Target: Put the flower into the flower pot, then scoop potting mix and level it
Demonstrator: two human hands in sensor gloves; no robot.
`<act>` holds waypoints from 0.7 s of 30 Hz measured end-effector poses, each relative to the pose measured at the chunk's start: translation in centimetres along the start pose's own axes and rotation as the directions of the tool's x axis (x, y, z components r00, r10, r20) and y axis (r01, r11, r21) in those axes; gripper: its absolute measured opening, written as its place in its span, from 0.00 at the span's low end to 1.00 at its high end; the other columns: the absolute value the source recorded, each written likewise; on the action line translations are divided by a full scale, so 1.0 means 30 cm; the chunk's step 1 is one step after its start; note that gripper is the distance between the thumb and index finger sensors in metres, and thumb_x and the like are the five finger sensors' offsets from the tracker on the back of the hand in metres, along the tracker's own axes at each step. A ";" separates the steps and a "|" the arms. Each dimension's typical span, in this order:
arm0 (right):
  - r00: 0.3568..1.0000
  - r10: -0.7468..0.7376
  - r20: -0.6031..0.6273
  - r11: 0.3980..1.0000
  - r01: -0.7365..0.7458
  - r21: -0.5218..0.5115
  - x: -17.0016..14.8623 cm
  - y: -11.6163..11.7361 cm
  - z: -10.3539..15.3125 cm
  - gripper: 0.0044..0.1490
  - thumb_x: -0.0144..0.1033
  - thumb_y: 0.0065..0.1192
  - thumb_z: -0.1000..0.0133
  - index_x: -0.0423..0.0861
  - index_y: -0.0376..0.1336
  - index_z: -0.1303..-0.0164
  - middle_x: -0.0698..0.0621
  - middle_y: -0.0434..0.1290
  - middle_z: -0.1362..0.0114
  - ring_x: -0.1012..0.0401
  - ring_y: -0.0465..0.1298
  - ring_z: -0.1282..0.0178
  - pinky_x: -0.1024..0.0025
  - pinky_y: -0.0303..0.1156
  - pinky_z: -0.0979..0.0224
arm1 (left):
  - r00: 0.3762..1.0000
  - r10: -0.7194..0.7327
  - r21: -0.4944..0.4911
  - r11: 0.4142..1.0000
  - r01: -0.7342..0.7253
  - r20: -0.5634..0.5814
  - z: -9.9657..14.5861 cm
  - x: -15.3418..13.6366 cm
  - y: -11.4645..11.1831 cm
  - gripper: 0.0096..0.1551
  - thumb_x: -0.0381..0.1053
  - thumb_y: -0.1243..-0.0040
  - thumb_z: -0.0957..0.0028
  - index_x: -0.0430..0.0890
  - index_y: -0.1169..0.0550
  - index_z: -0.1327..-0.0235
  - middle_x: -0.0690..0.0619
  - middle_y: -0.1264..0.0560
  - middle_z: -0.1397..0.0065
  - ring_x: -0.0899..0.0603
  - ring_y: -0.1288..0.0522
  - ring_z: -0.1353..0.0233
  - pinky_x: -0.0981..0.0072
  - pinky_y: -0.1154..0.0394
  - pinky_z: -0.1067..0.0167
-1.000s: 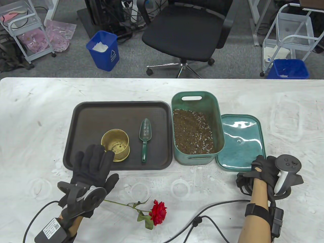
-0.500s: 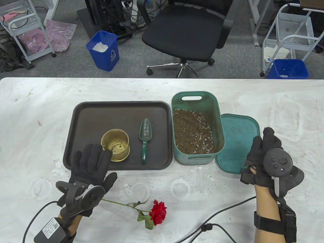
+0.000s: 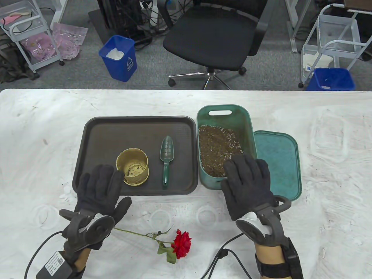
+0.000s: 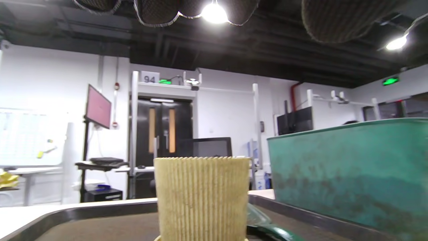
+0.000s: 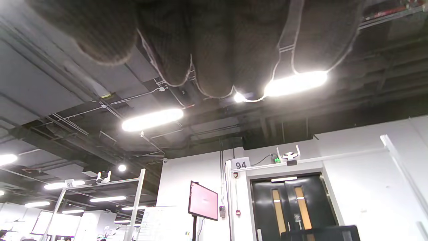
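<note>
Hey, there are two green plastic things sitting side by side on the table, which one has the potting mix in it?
The deep green tub with the handle slot, right of the tray, holds the potting mix. The flat green lid beside it holds none.

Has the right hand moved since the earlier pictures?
Yes. The right hand went left, from beside the green lid to over the soil bin's near end.

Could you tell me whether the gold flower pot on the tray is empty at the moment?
Empty: the flower pot shows its bare perforated bottom, and the flower lies on the table.

Pot (image 3: pixel 132 166) left of trowel (image 3: pixel 166 158) — on tray (image 3: pixel 98 130).
</note>
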State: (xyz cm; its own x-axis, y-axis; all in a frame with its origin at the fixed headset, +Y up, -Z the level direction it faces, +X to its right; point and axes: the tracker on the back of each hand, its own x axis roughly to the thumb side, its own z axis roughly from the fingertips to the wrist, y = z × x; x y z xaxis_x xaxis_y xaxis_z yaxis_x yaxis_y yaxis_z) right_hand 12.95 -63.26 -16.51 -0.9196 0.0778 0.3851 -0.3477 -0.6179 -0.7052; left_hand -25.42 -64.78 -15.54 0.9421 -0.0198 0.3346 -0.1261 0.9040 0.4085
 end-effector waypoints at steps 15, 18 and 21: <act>0.998 0.015 0.056 0.999 -0.017 0.034 0.023 0.030 0.078 0.32 0.48 0.59 0.49 0.48 0.67 0.35 0.43 0.74 0.26 0.41 0.75 0.28 0.28 0.67 0.29 | 0.939 0.071 -0.546 0.827 0.134 0.338 -0.004 0.211 -0.166 0.32 0.61 0.18 0.71 0.50 0.11 0.53 0.55 0.14 0.63 0.49 0.17 0.72 0.55 0.18 0.60; 0.999 0.013 0.043 1.000 -0.014 0.026 0.016 0.022 0.080 0.32 0.47 0.59 0.49 0.48 0.67 0.35 0.43 0.74 0.26 0.41 0.75 0.28 0.28 0.67 0.29 | 0.920 0.069 -0.582 0.792 0.185 0.386 0.004 0.256 -0.212 0.31 0.61 0.17 0.72 0.49 0.10 0.56 0.55 0.14 0.66 0.49 0.18 0.75 0.55 0.18 0.62; 1.000 -0.007 0.023 1.000 0.007 0.017 0.005 0.016 0.079 0.32 0.47 0.59 0.49 0.48 0.67 0.35 0.42 0.74 0.26 0.41 0.75 0.28 0.28 0.66 0.29 | 0.906 0.053 -0.604 0.761 0.236 0.420 0.014 0.282 -0.242 0.30 0.61 0.17 0.73 0.49 0.09 0.58 0.55 0.13 0.68 0.49 0.18 0.76 0.56 0.18 0.63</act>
State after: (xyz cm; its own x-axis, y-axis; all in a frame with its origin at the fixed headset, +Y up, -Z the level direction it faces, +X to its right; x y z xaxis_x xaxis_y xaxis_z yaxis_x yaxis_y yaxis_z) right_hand 13.09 -65.40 -15.40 -0.9126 0.0641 0.4038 -0.3506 -0.6305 -0.6924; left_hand -16.66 -71.69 -15.31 0.7161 -0.1500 0.6817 0.3140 0.9414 -0.1228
